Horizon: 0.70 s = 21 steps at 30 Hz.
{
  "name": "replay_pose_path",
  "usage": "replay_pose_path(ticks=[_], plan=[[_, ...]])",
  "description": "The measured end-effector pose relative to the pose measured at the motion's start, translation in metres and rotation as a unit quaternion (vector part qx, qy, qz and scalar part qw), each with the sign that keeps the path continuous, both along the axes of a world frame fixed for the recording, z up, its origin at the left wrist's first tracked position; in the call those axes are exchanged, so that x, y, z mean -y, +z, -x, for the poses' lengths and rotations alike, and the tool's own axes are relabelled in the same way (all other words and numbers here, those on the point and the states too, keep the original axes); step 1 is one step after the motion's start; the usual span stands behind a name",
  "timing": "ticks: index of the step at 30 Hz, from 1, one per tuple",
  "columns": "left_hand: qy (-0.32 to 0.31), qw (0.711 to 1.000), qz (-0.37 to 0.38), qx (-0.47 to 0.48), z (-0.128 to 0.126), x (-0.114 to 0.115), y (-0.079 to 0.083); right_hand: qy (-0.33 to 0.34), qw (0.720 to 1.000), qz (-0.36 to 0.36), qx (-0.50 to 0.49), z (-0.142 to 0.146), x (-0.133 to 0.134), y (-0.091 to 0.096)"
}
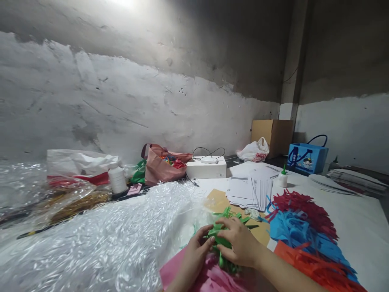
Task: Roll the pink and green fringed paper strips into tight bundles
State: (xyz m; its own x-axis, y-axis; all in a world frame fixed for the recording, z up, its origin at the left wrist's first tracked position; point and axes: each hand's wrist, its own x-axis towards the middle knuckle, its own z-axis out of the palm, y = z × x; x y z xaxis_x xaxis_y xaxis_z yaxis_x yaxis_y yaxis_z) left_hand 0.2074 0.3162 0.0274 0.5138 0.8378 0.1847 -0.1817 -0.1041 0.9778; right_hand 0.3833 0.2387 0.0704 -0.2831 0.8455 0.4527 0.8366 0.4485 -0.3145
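Left hand pinches green fringed paper at its 9 o'clock; right hand is clamped over the top. Pink paper lies beneath. Blue fringe at 2 o'clock, white sheet stack at 1, white box at 12, far back on the table.

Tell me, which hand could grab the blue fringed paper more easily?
Probably the right hand. It lies over the green paper strips on the side nearer the blue fringed paper. The left hand pinches the strips from the far side, next to the clear plastic sheet.
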Motion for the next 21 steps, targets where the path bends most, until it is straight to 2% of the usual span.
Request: replay_pose_path(ticks=[5, 14, 21], plan=[[-0.005, 1.000, 0.017, 0.005, 0.001, 0.002, -0.002, -0.017, 0.999, 0.025, -0.030, 0.009, -0.004, -0.005], [0.004, 1.000, 0.011, -0.002, 0.001, 0.004, -0.002, -0.097, 0.984, 0.077, -0.127, 0.008, -0.016, 0.007], [0.017, 0.999, -0.025, -0.038, 0.001, 0.012, 0.005, -0.088, 0.978, 0.127, -0.143, 0.004, -0.022, 0.017]])
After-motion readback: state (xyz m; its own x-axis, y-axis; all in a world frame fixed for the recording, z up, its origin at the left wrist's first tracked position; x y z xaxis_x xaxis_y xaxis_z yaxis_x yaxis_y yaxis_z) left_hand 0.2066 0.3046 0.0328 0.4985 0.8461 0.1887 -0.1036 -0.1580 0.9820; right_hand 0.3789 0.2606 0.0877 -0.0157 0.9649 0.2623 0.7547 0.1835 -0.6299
